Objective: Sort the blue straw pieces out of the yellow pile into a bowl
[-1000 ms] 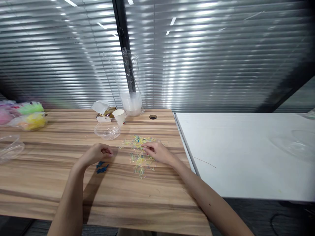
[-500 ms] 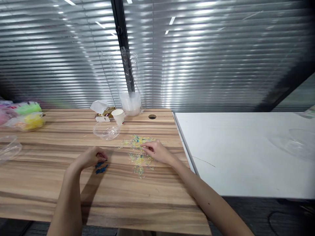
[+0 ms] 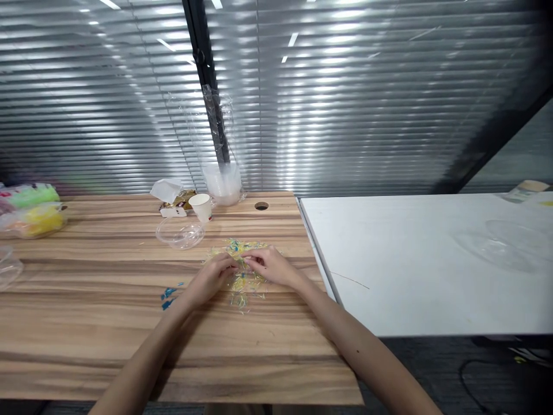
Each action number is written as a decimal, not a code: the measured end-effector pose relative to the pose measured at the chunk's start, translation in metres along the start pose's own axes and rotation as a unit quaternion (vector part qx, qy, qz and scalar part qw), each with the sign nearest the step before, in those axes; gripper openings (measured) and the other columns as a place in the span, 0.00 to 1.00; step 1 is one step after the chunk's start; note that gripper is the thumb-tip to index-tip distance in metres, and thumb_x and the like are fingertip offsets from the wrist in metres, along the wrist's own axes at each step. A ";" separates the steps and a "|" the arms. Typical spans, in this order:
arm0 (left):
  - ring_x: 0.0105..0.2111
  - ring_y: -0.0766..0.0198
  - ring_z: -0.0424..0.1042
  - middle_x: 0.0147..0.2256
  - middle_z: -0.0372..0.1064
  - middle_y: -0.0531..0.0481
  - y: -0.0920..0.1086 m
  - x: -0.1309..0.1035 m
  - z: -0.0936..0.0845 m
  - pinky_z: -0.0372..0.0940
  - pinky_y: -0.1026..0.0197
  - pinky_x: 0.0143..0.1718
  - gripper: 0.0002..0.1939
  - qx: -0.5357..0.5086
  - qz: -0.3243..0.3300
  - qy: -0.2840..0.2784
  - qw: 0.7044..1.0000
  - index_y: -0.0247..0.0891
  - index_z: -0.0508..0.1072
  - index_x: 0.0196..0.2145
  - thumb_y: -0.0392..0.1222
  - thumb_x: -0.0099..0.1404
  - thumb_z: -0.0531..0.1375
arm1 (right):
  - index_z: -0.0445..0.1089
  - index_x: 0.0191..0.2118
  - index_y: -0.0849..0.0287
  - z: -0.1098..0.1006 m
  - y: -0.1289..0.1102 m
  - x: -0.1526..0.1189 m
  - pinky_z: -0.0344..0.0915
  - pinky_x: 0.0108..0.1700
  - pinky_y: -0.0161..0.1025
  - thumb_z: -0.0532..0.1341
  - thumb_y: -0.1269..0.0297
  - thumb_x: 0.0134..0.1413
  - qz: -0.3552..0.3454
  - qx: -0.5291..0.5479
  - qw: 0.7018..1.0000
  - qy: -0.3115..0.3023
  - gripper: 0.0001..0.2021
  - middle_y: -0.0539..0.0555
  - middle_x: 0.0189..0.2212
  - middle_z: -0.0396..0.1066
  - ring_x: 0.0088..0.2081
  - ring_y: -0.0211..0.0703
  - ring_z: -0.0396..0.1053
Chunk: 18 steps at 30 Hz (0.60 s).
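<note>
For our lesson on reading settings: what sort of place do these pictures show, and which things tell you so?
Probably an office workspace: a wooden desk with a round cable hole abuts a plain white desk, behind them closed grey slatted window blinds reflecting ceiling strip lights.

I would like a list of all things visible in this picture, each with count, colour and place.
small sticks: a scattered pile, yellow and blue, centre of wooden table, under both hands
blue pieces: a small group, blue, left of the pile
wooden table: one, brown
clear bowl: one, transparent, behind the pile
paper cup: one, white, behind the bowl
stacked clear cups: one stack, in plastic wrap, at the blinds
colourful bags: several, green, yellow, far left
white table: one, right
left hand: on the pile
right hand: on the pile
</note>
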<state>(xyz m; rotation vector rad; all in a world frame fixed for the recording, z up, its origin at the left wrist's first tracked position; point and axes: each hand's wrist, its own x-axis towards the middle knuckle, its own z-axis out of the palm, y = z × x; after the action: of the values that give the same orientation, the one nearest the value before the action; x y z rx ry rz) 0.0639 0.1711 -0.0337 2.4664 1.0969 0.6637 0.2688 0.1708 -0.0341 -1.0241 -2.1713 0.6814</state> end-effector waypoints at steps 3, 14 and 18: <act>0.37 0.61 0.67 0.35 0.69 0.46 -0.002 -0.001 0.007 0.61 0.60 0.40 0.11 0.000 0.023 -0.008 1.000 0.38 0.73 0.34 0.38 0.66 0.50 | 0.71 0.48 0.59 -0.001 -0.001 0.000 0.63 0.37 0.33 0.54 0.69 0.59 0.011 0.006 1.000 -0.001 0.14 0.54 0.39 0.75 0.33 0.38 0.71; 0.39 0.61 0.67 0.37 0.69 0.46 -0.012 -0.002 0.008 0.62 0.61 0.41 0.11 0.009 0.048 -0.029 0.998 0.39 0.73 0.35 0.32 0.64 0.51 | 0.71 0.48 0.59 -0.003 -0.003 0.000 0.62 0.36 0.32 0.54 0.68 0.60 0.003 0.006 1.000 -0.001 0.14 0.54 0.37 0.76 0.32 0.38 0.71; 0.39 0.60 0.67 0.37 0.69 0.45 -0.007 -0.002 0.007 0.62 0.59 0.41 0.11 0.025 0.046 -0.031 0.998 0.38 0.73 0.34 0.33 0.64 0.51 | 0.71 0.48 0.60 -0.003 -0.002 0.001 0.62 0.37 0.32 0.55 0.68 0.60 0.006 0.009 1.000 0.000 0.13 0.54 0.37 0.76 0.33 0.38 0.71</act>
<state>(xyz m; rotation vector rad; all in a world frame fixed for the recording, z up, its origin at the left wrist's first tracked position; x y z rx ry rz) 0.0625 0.1728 -0.0437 2.5755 0.9933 0.5884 0.2695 0.1710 -0.0302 -1.0295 -2.1560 0.7057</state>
